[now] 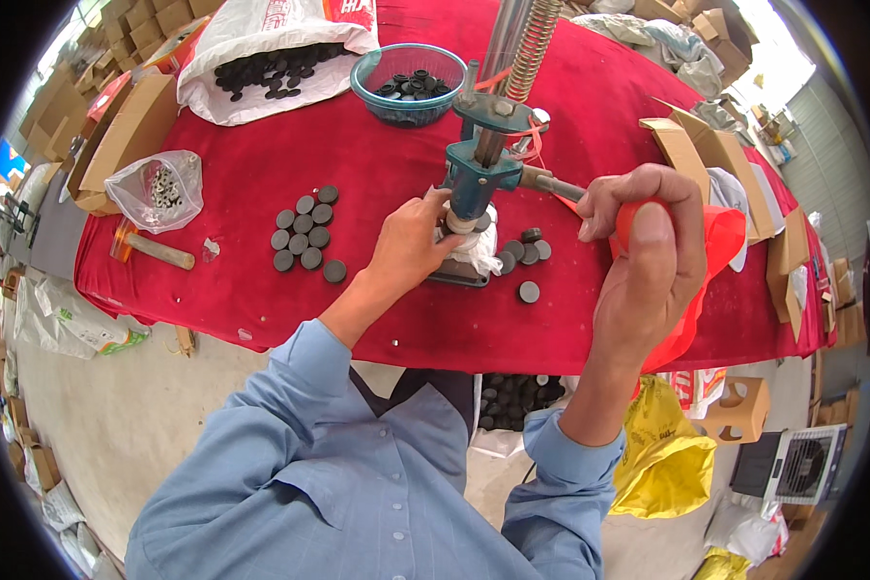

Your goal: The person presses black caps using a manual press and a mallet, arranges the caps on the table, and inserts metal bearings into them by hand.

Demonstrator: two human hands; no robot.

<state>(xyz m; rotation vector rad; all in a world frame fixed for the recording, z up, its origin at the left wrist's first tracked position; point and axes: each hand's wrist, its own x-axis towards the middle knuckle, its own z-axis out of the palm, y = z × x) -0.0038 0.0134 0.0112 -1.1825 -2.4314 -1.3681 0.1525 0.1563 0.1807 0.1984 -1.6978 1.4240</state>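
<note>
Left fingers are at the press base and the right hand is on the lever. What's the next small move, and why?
Probably pull the left hand clear, then bring the orange-wrapped lever down. The left fingertips sit right beneath the blue press head, at the white piece there, while the right hand already grips the lever.

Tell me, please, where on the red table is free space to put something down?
Bare red cloth lies between the white sack, the blue bowl and the cluster of dark discs. Another strip runs along the near edge, below those discs. It is crowded around the blue press, where both hands work.
</note>
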